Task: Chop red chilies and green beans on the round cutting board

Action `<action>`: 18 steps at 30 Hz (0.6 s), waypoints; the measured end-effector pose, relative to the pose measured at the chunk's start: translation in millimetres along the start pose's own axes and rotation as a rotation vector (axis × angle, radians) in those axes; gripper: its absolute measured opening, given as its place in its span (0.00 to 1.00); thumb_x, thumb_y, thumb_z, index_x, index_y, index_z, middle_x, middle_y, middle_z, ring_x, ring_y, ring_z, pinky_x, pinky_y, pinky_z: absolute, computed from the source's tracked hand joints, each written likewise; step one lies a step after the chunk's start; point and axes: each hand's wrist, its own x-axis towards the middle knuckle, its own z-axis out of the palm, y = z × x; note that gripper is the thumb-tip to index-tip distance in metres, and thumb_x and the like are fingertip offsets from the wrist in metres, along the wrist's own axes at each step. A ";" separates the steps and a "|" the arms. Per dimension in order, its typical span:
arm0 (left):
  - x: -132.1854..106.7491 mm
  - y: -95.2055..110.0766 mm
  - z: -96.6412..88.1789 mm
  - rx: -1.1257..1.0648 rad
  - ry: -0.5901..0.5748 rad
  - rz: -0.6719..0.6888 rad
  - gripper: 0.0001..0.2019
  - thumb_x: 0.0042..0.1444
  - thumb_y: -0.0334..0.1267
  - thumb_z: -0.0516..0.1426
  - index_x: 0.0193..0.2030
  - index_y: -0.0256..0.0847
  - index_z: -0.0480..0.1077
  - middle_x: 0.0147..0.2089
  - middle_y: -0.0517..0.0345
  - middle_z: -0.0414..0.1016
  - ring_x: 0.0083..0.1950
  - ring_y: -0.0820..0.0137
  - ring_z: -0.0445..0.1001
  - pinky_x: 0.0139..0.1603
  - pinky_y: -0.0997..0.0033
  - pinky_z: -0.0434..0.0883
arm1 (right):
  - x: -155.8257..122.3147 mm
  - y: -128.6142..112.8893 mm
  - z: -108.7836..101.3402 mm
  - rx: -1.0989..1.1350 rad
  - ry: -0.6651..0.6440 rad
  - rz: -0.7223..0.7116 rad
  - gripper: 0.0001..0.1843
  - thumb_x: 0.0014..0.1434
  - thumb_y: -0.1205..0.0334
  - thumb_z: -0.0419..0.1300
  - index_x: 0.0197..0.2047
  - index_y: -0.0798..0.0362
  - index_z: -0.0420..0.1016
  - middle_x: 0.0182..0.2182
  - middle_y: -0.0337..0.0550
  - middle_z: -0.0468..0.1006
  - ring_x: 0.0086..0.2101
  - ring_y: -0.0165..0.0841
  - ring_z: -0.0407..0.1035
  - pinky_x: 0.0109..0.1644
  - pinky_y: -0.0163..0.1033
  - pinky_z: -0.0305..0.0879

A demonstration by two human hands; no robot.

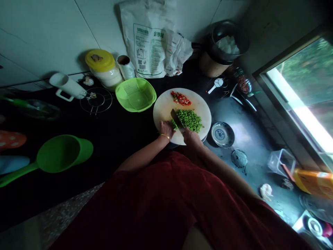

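A round white cutting board (163, 104) lies on the dark counter. On it sit a heap of chopped green vegetable (191, 119) and, farther back, a small pile of chopped red chili (181, 98). My right hand (191, 136) is closed round the handle of a cleaver (177, 119), whose blade rests at the left edge of the green heap. My left hand (165, 128), with a gold bangle at the wrist, lies on the board just left of the blade, fingers curled beside the greens.
A green colander (135, 94) stands left of the board, with a wire trivet (96, 100), a yellow-lidded jar (103, 67) and a white bag (153, 38) behind. A green scoop (56, 154) lies at left. A small patterned dish (222, 134) and a pot (225, 45) sit right.
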 end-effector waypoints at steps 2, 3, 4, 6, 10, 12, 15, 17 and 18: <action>-4.1 -1.5 2.3 -0.016 -0.005 0.011 0.21 0.62 0.44 0.54 0.52 0.27 0.70 0.50 0.36 0.72 0.52 0.53 0.67 0.58 0.52 0.56 | -0.4 -3.5 -1.1 -0.007 -0.027 0.005 0.15 0.66 0.63 0.44 0.52 0.56 0.62 0.38 0.53 0.78 0.40 0.41 0.74 0.38 0.38 0.63; -5.2 -2.0 3.5 -0.029 -0.006 0.022 0.20 0.63 0.42 0.53 0.53 0.27 0.69 0.50 0.35 0.72 0.53 0.53 0.67 0.58 0.51 0.56 | 0.7 -4.4 -2.9 -0.009 -0.037 0.007 0.15 0.66 0.64 0.44 0.53 0.56 0.62 0.38 0.53 0.78 0.40 0.41 0.74 0.38 0.39 0.64; -5.6 -2.4 4.6 -0.043 -0.009 0.036 0.19 0.64 0.40 0.52 0.54 0.27 0.69 0.50 0.35 0.72 0.53 0.53 0.67 0.58 0.52 0.56 | 2.5 -4.7 -5.4 -0.011 -0.046 0.004 0.15 0.65 0.65 0.44 0.53 0.56 0.63 0.39 0.54 0.78 0.41 0.41 0.74 0.39 0.39 0.64; -4.5 -2.8 6.3 -0.061 -0.023 0.064 0.18 0.65 0.38 0.50 0.55 0.26 0.68 0.51 0.35 0.71 0.54 0.54 0.66 0.56 0.54 0.57 | 8.2 -4.8 -10.6 -0.017 -0.065 -0.023 0.15 0.64 0.66 0.45 0.53 0.57 0.63 0.39 0.55 0.78 0.42 0.42 0.74 0.41 0.40 0.65; 0.1 -3.2 8.3 -0.065 -0.055 0.100 0.18 0.64 0.38 0.50 0.55 0.27 0.67 0.51 0.37 0.71 0.53 0.55 0.66 0.53 0.59 0.59 | 26.4 -10.0 -11.1 -0.036 -0.083 -0.083 0.14 0.62 0.69 0.47 0.51 0.58 0.65 0.42 0.56 0.77 0.44 0.42 0.73 0.43 0.39 0.65; 1.1 -3.1 9.5 -0.044 -0.057 0.103 0.17 0.65 0.37 0.50 0.55 0.28 0.67 0.51 0.37 0.71 0.53 0.56 0.66 0.53 0.59 0.59 | 35.7 -14.9 -5.4 -0.040 -0.062 -0.060 0.15 0.63 0.69 0.46 0.52 0.58 0.63 0.43 0.56 0.77 0.44 0.42 0.73 0.43 0.39 0.65; 0.5 -2.3 10.9 -0.021 -0.049 0.082 0.16 0.65 0.34 0.47 0.54 0.29 0.68 0.51 0.37 0.71 0.52 0.56 0.67 0.54 0.58 0.60 | 42.0 -18.1 0.6 -0.023 -0.026 -0.018 0.16 0.65 0.67 0.43 0.54 0.59 0.61 0.42 0.55 0.78 0.43 0.42 0.74 0.43 0.40 0.65; -0.2 -1.5 10.9 -0.022 -0.043 0.071 0.16 0.65 0.34 0.46 0.54 0.27 0.68 0.50 0.37 0.71 0.52 0.55 0.68 0.53 0.58 0.60 | 38.5 -15.3 -1.4 -0.008 -0.009 -0.018 0.16 0.66 0.65 0.42 0.54 0.59 0.61 0.42 0.55 0.78 0.43 0.41 0.74 0.43 0.39 0.65; -0.4 -1.1 10.6 -0.023 -0.043 0.071 0.17 0.65 0.34 0.47 0.53 0.26 0.68 0.50 0.36 0.72 0.51 0.55 0.68 0.52 0.58 0.61 | 34.3 -13.0 -4.0 -0.006 -0.002 -0.024 0.16 0.67 0.65 0.42 0.54 0.59 0.62 0.41 0.55 0.78 0.43 0.41 0.74 0.42 0.39 0.65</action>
